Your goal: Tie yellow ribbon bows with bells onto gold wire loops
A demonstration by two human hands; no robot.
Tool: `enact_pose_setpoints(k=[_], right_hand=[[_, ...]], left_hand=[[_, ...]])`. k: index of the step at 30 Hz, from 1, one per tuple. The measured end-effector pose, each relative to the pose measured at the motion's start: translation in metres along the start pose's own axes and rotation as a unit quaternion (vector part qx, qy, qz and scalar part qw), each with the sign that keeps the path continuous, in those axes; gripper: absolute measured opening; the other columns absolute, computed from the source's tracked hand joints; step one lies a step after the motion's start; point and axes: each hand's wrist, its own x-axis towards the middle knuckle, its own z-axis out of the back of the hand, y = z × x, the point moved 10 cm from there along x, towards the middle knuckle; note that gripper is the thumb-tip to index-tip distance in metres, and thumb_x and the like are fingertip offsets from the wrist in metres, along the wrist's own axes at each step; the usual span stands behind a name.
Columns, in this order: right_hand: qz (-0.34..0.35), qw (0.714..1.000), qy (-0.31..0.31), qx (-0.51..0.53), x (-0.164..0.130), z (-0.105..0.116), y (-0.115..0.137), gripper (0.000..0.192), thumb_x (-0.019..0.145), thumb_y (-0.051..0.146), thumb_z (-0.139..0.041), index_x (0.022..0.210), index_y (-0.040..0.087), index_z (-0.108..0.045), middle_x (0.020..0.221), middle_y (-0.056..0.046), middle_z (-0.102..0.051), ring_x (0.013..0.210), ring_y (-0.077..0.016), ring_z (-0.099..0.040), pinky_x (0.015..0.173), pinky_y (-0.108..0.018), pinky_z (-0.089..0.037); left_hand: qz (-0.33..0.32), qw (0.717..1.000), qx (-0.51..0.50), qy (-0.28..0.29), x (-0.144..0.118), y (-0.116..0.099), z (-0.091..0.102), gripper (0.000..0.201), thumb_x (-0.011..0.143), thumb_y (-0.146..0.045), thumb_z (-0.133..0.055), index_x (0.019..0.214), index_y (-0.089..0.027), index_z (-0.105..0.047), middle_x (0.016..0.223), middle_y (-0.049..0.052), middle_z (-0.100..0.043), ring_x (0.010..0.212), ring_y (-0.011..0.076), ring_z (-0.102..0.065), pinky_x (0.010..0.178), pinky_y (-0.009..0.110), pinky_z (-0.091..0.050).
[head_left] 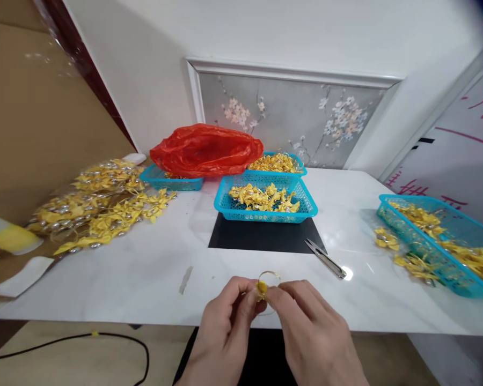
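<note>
Head view: we hold a small yellow flower piece (261, 288) with a thin wire loop (269, 275) between both hands, over the near edge of the white table (153, 273).

Our left hand (223, 332) and right hand (312, 332) both pinch this piece with the fingertips closed on it. Just behind, small scissors (326, 259) lie beside a black mat (265, 236). On the mat stands a blue basket (265, 206) with yellow flowers inside. Behind it, a second basket (277, 162) holds more of them, and a red plastic bag (205, 150) lies over a third basket (171, 181). At the right, a long basket (438, 241) contains yellow pieces too. Loose flower bundles (100, 206) lie at the left.
</note>
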Motion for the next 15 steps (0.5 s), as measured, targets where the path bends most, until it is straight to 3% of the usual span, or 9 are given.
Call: enact_pose_setpoints(k=[6, 11, 15], right_hand=[[-0.005, 0.998, -0.025, -0.05, -0.0022, -0.0027, 0.0008, 0.024, 0.099, 0.011, -0.041, 0.107, 0.016, -0.063, 0.077, -0.005, -0.06, 0.07, -0.0198, -0.057, 0.057, -0.029, -0.044], [0.001, 0.999, 0.013, -0.052, -0.0007, -0.0049, 0.0006, 0.028, 0.096, 0.007, -0.04, 0.105, 0.02, -0.063, 0.084, -0.005, -0.063, 0.073, -0.0194, -0.06, 0.055, -0.028, -0.044], [-0.003, 1.0, 0.006, -0.018, -0.0015, -0.0061, 0.0008, 0.028, 0.096, 0.008, -0.04, 0.107, 0.021, -0.063, 0.082, -0.004, -0.064, 0.072, -0.0177, -0.062, 0.058, -0.025, -0.047]], left_hand=[[-0.029, 0.997, 0.07, -0.021, -0.0016, -0.0045, 0.006, 0.018, 0.1, -0.036, -0.051, 0.089, -0.024, -0.059, 0.081, -0.003, -0.058, 0.074, 0.0144, -0.052, 0.077, 0.024, -0.049], [-0.015, 0.999, 0.028, -0.037, -0.0017, 0.0007, 0.0092, 0.021, 0.101, -0.038, -0.046, 0.094, -0.025, -0.06, 0.082, -0.002, -0.059, 0.079, 0.0156, -0.055, 0.077, 0.024, -0.05], [-0.006, 0.999, 0.016, -0.032, 0.0012, 0.0023, 0.0066, 0.022, 0.1, -0.038, -0.048, 0.09, -0.023, -0.061, 0.082, -0.001, -0.061, 0.08, 0.017, -0.058, 0.074, 0.025, -0.051]])
